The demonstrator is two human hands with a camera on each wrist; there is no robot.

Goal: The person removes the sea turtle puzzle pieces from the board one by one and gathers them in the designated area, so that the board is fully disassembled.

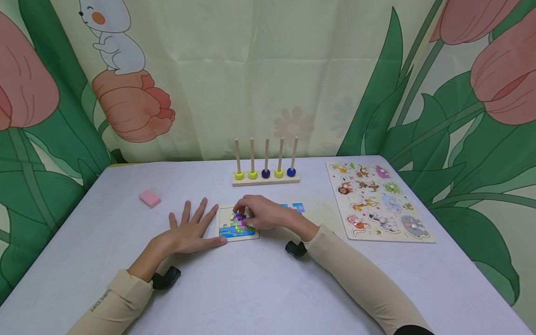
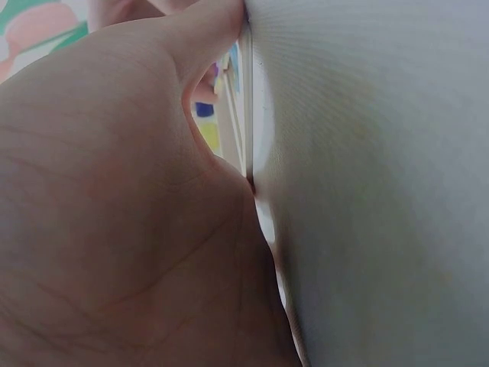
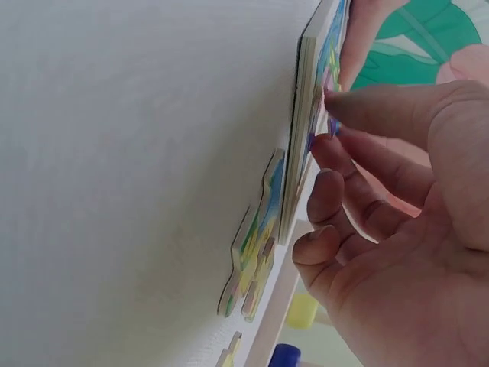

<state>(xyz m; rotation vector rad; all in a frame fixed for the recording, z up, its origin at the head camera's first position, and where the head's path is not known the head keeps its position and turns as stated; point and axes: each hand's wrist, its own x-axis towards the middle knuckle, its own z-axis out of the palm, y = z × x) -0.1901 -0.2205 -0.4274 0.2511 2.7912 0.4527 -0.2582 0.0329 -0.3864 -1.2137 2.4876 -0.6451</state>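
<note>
On the bench (image 1: 251,284), a pink block (image 1: 150,198) lies at ten o'clock from the jigsaw tray (image 1: 224,217). The left hand (image 1: 188,232) spreads wide, its thumb touching the tray at seven o'clock. Next, the right hand (image 1: 261,213) pinches a purple-and-green piece (image 1: 238,220) at the partly filled tray. The five-peg bead stand (image 1: 265,180) stands at one o'clock, loose jigsaw pieces (image 1: 298,207) at two, the animal puzzle board (image 1: 344,204) at three.
</note>
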